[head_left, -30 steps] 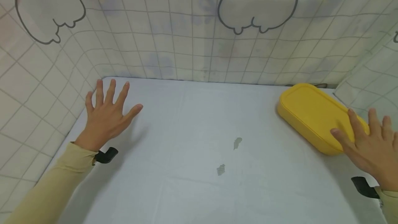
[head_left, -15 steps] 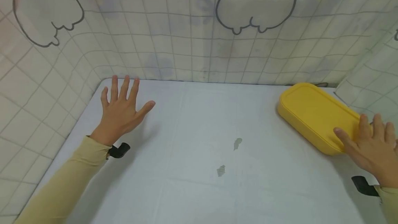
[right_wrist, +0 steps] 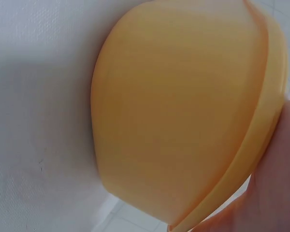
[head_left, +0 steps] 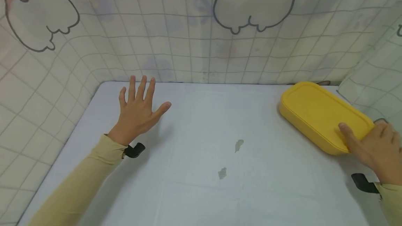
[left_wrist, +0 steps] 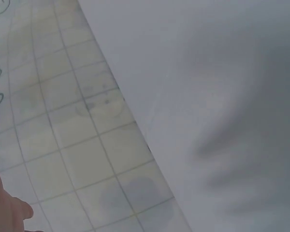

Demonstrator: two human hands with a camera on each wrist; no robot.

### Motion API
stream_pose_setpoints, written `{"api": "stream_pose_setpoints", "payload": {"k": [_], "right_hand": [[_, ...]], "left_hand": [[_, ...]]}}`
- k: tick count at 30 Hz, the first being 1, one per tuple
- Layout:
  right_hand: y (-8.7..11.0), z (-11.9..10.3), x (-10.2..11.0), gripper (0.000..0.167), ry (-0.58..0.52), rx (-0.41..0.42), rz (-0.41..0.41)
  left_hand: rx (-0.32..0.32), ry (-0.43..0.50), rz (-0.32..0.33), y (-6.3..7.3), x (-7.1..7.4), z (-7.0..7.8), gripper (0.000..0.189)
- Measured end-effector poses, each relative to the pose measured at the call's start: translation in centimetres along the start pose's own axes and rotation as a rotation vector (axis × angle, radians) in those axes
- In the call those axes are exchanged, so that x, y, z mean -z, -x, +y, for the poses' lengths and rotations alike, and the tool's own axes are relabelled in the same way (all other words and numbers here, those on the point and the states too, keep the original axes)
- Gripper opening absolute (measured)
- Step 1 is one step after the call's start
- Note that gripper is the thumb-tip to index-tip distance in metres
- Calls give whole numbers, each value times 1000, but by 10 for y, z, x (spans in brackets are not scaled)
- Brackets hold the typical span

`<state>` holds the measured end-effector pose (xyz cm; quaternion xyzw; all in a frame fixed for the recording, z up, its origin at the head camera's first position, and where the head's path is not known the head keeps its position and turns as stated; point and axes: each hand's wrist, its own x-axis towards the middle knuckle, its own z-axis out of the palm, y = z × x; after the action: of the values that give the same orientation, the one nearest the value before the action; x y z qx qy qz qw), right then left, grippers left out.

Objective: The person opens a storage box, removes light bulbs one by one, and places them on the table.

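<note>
A yellow oblong box (head_left: pixel 323 114) with rounded ends and a flat top lies slantwise at the right of the white table. My right hand (head_left: pixel 377 145) grips its near right end, the thumb on the top and the other fingers bent down over the far side, partly hidden. The right wrist view is filled by the box's smooth end wall (right_wrist: pixel 174 111) and its rim, with the hand at the rim. Over the back left of the table, my left hand (head_left: pixel 138 114) is spread with nothing in it; only a bit of it shows in the left wrist view.
Grid-patterned curtains (head_left: pixel 185 41) with cartoon animal prints enclose the table (head_left: pixel 194 125) at the back and both sides. Two grey patches (head_left: pixel 239 145) mark the table's middle. A dark cord (head_left: pixel 323 83) shows behind the box at the back edge.
My right hand has closed from spread fingers onto the end of the box, which stays in about the same place. The left hand has moved to the right, still spread.
</note>
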<state>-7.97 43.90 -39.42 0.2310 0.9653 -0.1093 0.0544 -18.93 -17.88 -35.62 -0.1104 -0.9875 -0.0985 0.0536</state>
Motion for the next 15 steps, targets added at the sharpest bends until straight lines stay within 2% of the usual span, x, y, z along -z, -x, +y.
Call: {"api": "stream_pose_setpoints", "payload": {"k": [10,15], "right_hand": [[-2,1,2,133,8,-96,-113],[-8,5,3,131,57,-66,-132]], "left_hand": [[-79,5,-5,-13,-11,36,97],[-117,14,-6,-20,-16,53,96]]}}
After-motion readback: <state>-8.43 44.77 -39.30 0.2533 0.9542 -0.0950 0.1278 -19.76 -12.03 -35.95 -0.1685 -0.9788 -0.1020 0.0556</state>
